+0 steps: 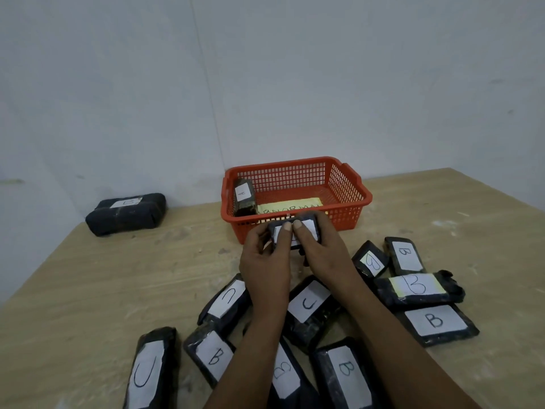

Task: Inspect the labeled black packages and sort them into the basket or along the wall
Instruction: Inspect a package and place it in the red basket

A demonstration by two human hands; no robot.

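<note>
Both hands point(265, 261) point(321, 252) grip a package point(309, 228); basket point(348, 184) package point(244, 196) reads "A".

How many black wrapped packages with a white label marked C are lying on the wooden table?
3: one at the near left edge, one under the left wrist, one between the forearms. The held package's letter is hidden.

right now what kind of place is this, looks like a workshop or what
Probably a bare sorting or inspection station, not a home. A raw plywood table stands in a plain white corner, holding a red basket with a yellow note inside and many black packages lettered B or C, such as one marked B.
</note>
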